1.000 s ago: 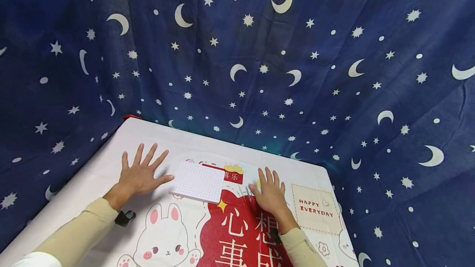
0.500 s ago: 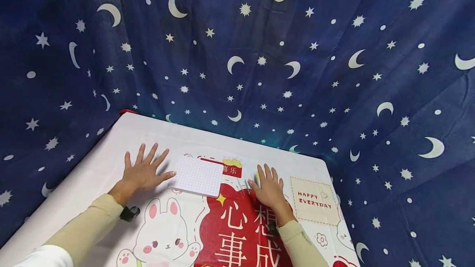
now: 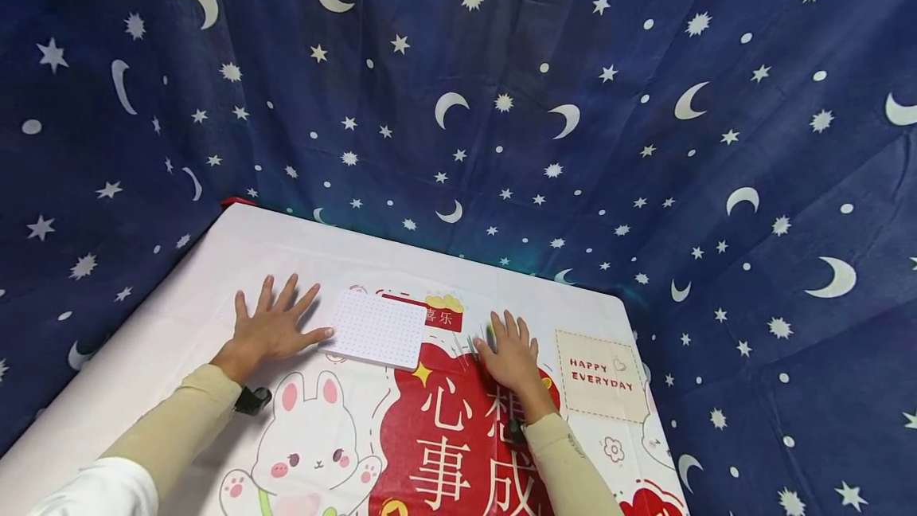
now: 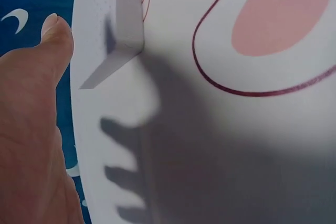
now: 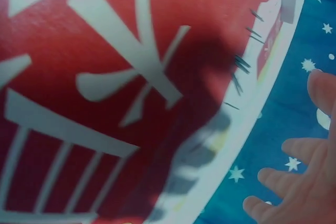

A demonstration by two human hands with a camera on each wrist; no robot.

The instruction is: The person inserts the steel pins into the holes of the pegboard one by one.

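A white slab (image 3: 378,327) with a grid of tiny dots, like a pegboard, lies flat near the middle of the table. My left hand (image 3: 267,334) is just left of it, fingers spread and straight, thumb toward its edge; cast shadows suggest it hovers. In the left wrist view the thumb (image 4: 56,38) shows beside the slab's thick side (image 4: 129,14). To the slab's right, my right hand (image 3: 513,357) is held with fingers extended, holding nothing. Several thin dark needle-like pieces (image 5: 241,63) lie scattered between slab and right hand, partly hidden by that hand in the head view.
The table's cover is white with a printed rabbit (image 3: 304,452), a red patch with characters (image 3: 444,452) and a "HAPPY EVERYDAY" square (image 3: 600,377). A dark blue star-and-moon curtain (image 3: 458,86) hangs beyond the table edges. A black piece (image 3: 252,400) shows by the left wrist.
The head view has tilted, so the table appears a little higher in frame. Both hands keep about the same places beside the slab; the slab and needle-like pieces stay put.
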